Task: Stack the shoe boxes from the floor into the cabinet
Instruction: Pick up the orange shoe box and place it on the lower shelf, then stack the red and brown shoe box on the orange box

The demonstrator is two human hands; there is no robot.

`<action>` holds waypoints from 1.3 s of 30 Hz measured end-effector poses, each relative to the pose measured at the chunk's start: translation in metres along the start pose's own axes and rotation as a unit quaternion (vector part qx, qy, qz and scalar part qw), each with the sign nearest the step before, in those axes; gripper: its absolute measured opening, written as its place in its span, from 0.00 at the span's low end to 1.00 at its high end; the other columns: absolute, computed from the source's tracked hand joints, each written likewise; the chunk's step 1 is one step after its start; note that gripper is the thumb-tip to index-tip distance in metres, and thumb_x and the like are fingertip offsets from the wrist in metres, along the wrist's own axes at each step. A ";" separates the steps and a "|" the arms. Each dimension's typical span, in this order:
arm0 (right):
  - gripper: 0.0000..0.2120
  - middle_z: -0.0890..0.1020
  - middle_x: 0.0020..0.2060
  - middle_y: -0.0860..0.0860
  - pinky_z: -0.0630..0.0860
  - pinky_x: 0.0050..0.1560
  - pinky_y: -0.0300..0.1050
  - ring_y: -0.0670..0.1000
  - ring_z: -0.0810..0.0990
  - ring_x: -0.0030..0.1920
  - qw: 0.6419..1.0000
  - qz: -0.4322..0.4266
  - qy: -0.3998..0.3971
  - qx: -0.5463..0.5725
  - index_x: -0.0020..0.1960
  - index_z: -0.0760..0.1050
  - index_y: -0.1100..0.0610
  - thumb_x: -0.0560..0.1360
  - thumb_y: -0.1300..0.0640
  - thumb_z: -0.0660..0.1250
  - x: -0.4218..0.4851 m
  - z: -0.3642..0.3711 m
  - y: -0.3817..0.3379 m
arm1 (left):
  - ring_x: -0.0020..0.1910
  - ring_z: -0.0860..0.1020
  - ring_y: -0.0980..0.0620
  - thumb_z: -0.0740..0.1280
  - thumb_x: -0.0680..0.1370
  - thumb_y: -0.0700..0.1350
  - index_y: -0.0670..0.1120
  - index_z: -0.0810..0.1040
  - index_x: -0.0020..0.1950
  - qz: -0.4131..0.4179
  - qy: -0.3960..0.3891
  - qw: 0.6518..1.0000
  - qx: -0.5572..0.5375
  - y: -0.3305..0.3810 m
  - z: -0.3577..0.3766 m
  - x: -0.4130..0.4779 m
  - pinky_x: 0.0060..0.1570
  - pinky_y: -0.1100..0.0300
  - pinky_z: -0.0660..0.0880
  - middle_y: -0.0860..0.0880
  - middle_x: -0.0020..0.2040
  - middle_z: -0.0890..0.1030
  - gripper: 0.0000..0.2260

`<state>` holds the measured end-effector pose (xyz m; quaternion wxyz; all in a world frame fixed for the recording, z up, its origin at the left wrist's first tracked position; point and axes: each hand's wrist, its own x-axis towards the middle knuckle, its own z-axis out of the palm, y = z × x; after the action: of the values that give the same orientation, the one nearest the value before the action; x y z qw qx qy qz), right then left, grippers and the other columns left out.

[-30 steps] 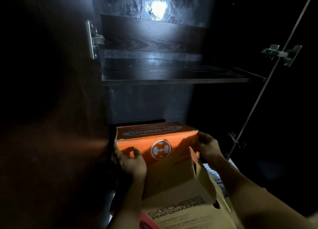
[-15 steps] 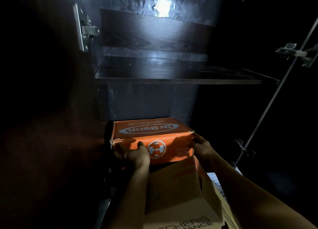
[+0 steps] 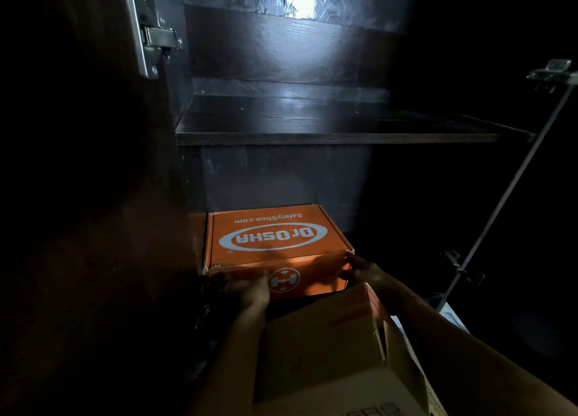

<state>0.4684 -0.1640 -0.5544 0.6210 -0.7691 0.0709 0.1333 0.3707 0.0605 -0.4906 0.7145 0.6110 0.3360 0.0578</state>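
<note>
1. Broadly, the dark cabinet (image 3: 281, 56) fills the view. Its one visible shelf (image 3: 312, 124) is lit from above and splits it into an upper and a lower compartment.
2. Nearest the camera is a tan cardboard box (image 3: 322, 347) with a flap raised. It lies between the person's forearms, just in front of the cabinet opening. What it rests on is hidden.
3. Beyond it, the orange shoe box (image 3: 275, 237) sits in the lower compartment under the shelf, close against the left wall. Its lid is shut and the logo reads upside down. Its long axis seems to run side to side across the opening, so the near long face is turned toward the person.
4. Both hands meet that near face, with the box straight ahead of them and deeper in.
   - The right hand (image 3: 359, 270) pinches the front right corner, fingertips on the lid edge.
   - The left hand (image 3: 247, 290) lies low on the face, left of the round emblem. It is too dark to tell whether it grasps or only presses.
5. Judging from this, any further push goes straight back, and the right side of the compartment looks free for the next box.
6. Smallest are a metal hinge (image 3: 156, 37) at upper left and another (image 3: 553, 70) at the right edge.
</note>
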 end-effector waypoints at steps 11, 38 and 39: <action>0.09 0.83 0.42 0.49 0.78 0.31 0.35 0.47 0.82 0.39 0.993 -0.063 0.077 -0.060 0.57 0.77 0.55 0.79 0.65 0.66 -0.146 -0.012 -0.116 | 0.67 0.73 0.38 0.82 0.65 0.44 0.41 0.70 0.72 0.157 0.034 0.985 0.061 0.005 0.016 -0.011 0.66 0.48 0.71 0.38 0.68 0.73 0.39; 0.49 0.69 0.73 0.52 0.72 0.66 0.47 0.53 0.70 0.71 0.943 -0.097 0.110 -0.299 0.80 0.55 0.52 0.69 0.37 0.75 -0.352 0.009 -0.025 | 0.76 0.62 0.40 0.80 0.65 0.57 0.51 0.54 0.80 0.151 -0.046 0.968 0.196 -0.093 -0.133 -0.171 0.72 0.40 0.62 0.42 0.78 0.61 0.51; 0.53 0.68 0.74 0.51 0.71 0.66 0.48 0.52 0.70 0.72 0.947 -0.100 0.102 -0.287 0.81 0.52 0.50 0.66 0.33 0.75 -0.349 0.011 -0.013 | 0.76 0.62 0.40 0.80 0.64 0.58 0.52 0.52 0.81 0.144 -0.042 0.970 0.192 -0.102 -0.135 -0.164 0.73 0.40 0.61 0.42 0.79 0.60 0.54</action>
<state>0.1371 -0.1699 -0.4423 0.3733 -0.9276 0.0153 0.0061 0.1371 0.0672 -0.5198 0.5817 0.7803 0.2191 0.0691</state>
